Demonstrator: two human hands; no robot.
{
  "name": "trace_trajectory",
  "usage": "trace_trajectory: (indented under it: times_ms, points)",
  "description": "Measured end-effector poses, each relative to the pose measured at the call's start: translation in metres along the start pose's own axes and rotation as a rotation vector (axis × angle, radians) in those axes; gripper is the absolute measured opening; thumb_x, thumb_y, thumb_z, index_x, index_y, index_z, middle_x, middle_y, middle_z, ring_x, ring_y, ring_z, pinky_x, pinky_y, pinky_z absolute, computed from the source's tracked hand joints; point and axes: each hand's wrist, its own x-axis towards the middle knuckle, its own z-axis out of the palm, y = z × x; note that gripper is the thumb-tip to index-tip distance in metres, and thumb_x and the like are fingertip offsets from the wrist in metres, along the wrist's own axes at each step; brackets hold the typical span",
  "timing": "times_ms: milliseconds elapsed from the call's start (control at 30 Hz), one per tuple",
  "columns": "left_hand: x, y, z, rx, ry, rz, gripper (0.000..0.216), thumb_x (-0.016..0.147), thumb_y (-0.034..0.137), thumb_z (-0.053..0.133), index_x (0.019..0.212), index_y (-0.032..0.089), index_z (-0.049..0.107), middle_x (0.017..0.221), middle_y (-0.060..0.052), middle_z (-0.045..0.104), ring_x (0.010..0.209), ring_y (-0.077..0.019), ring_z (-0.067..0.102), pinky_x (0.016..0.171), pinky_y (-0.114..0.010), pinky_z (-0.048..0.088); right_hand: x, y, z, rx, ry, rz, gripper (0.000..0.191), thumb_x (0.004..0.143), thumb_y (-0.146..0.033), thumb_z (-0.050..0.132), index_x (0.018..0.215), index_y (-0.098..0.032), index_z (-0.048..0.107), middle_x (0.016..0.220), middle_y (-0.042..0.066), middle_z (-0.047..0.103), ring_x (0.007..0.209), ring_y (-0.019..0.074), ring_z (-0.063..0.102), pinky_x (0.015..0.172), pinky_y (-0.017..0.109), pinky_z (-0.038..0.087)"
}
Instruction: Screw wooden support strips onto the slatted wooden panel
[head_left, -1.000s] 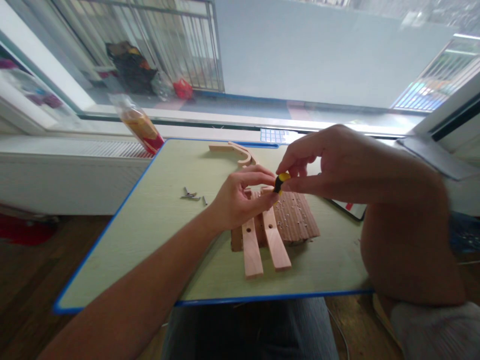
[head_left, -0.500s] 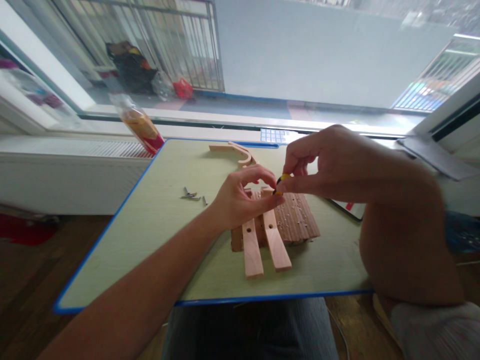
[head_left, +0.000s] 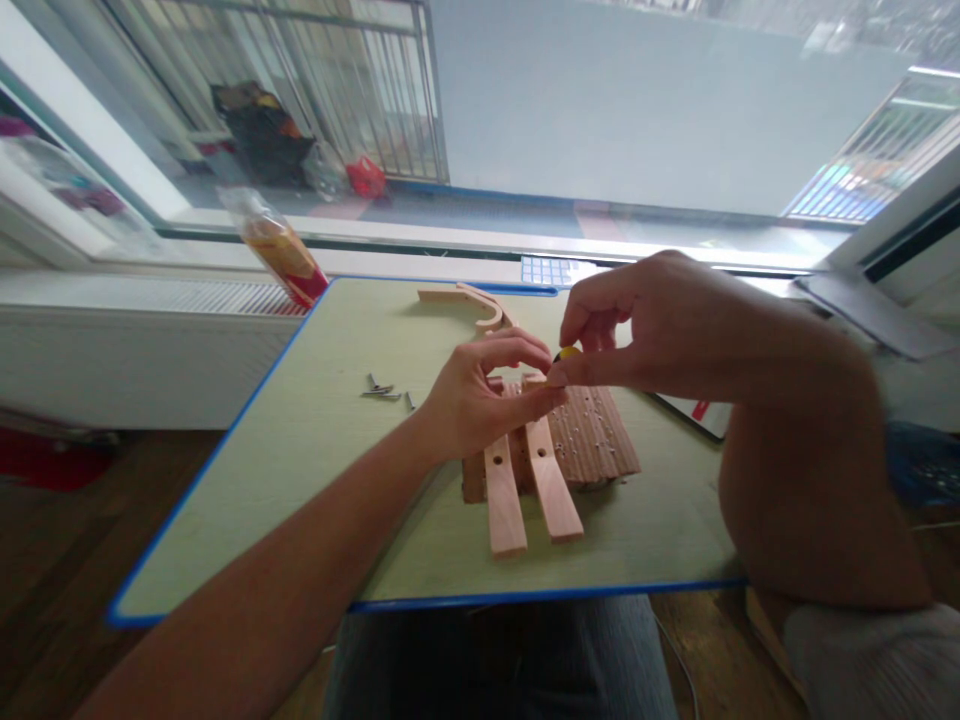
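Observation:
My right hand (head_left: 611, 335) pinches a small yellow-and-black tool (head_left: 568, 354) between thumb and fingers; it looks like a short screwdriver handle, mostly hidden. My left hand (head_left: 491, 392) is closed, its thumb and fingertips curled together at the tool's lower end, over the far ends of two wooden pieces. What lies between its fingertips is hidden. The left wooden piece (head_left: 505, 505) and the right wooden piece (head_left: 555, 490) lie side by side, each with a dark hole. Both rest on a brown corrugated cardboard pad (head_left: 600, 440) with many small holes and pale specks.
Several metal screws (head_left: 381, 392) lie on the blue-edged table (head_left: 300, 480), left of my hands. Curved wooden parts (head_left: 491, 318) lie at the back. A flat dark-edged device (head_left: 697, 415) is partly behind my right arm. A bottle (head_left: 281, 250) stands beyond the table's left corner.
My right fingers have shifted slightly left and closed further over the tool, so less of it shows. My left hand and the wooden pieces have stayed in place.

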Motion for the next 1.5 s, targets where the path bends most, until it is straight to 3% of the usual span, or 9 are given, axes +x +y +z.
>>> trace_trajectory:
  times_ms: [67,167,400,667,867,1200,1333,1433,1500]
  points:
    - [-0.001,-0.002,0.000,-0.011,0.002,-0.012,0.019,0.082,0.031,0.095,0.095,0.021,0.085,0.110,-0.009,0.079,0.100,-0.0197,0.073,0.057,-0.021,0.050,-0.003,0.000,-0.003,0.051,-0.001,-0.065,0.024,0.095,-0.045,0.078,0.103,-0.023,0.085,0.091,0.001,0.080,0.074,0.0155,0.064,0.067,0.034,0.041]
    - [-0.001,-0.003,0.000,-0.035,-0.006,-0.010,0.020,0.081,0.028,0.096,0.097,0.022,0.086,0.111,-0.008,0.079,0.100,-0.0191,0.073,0.056,-0.019,0.050,-0.007,-0.001,-0.006,0.135,-0.013,-0.108,0.023,0.097,-0.036,0.076,0.115,-0.026,0.086,0.100,0.001,0.083,0.082,0.0172,0.070,0.069,0.034,0.048]
    - [-0.001,-0.003,0.000,-0.021,-0.021,-0.002,0.017,0.086,0.029,0.091,0.100,0.021,0.088,0.112,-0.010,0.079,0.101,-0.0201,0.075,0.063,-0.022,0.058,-0.008,-0.003,-0.005,0.118,-0.013,-0.097,0.016,0.093,-0.025,0.073,0.101,-0.024,0.086,0.094,0.001,0.082,0.079,0.0180,0.069,0.069,0.035,0.049]
    - [0.001,-0.008,-0.001,0.018,-0.003,0.098,0.021,0.083,0.029,0.094,0.101,0.022,0.087,0.108,-0.008,0.082,0.101,-0.0213,0.076,0.090,-0.036,0.062,-0.006,-0.002,-0.002,0.003,0.028,-0.038,0.014,0.091,-0.032,0.074,0.083,-0.023,0.081,0.074,-0.003,0.072,0.063,0.0124,0.054,0.060,0.034,0.036]
    - [0.002,-0.009,-0.001,0.028,-0.002,0.087,0.022,0.082,0.032,0.096,0.097,0.022,0.085,0.106,-0.008,0.082,0.101,-0.0220,0.075,0.091,-0.037,0.060,-0.002,0.000,-0.002,0.039,-0.019,0.037,0.016,0.088,-0.037,0.079,0.079,-0.025,0.078,0.070,-0.003,0.070,0.063,0.0142,0.054,0.061,0.035,0.034]
    - [0.001,-0.005,0.000,-0.003,-0.003,0.056,0.021,0.082,0.031,0.096,0.097,0.021,0.086,0.107,-0.008,0.080,0.100,-0.0207,0.075,0.086,-0.034,0.061,0.000,-0.002,0.005,-0.029,0.044,0.047,0.034,0.091,-0.044,0.080,0.069,-0.023,0.065,0.063,-0.003,0.059,0.061,0.0139,0.043,0.064,0.037,0.027]
    - [0.000,-0.005,-0.001,-0.016,-0.012,0.020,0.021,0.083,0.033,0.096,0.098,0.022,0.088,0.110,-0.009,0.080,0.101,-0.0213,0.075,0.075,-0.029,0.061,-0.001,-0.001,0.000,-0.052,0.009,0.021,0.024,0.094,-0.045,0.078,0.082,-0.024,0.076,0.074,0.000,0.070,0.064,0.0156,0.052,0.064,0.037,0.032]
    - [0.000,-0.007,-0.002,-0.028,-0.022,0.013,0.022,0.081,0.032,0.097,0.099,0.024,0.089,0.111,-0.009,0.080,0.102,-0.0213,0.074,0.070,-0.027,0.060,-0.004,-0.002,-0.005,0.056,-0.030,-0.051,0.019,0.096,-0.040,0.076,0.105,-0.026,0.084,0.094,0.002,0.080,0.076,0.0184,0.064,0.067,0.036,0.042]
    - [0.000,-0.009,-0.002,-0.055,-0.029,0.015,0.023,0.080,0.029,0.097,0.101,0.024,0.089,0.111,-0.008,0.080,0.100,-0.0208,0.074,0.072,-0.027,0.062,-0.006,-0.003,-0.007,0.137,-0.037,-0.086,0.020,0.096,-0.035,0.074,0.109,-0.027,0.086,0.099,0.002,0.082,0.080,0.0187,0.068,0.068,0.035,0.046]
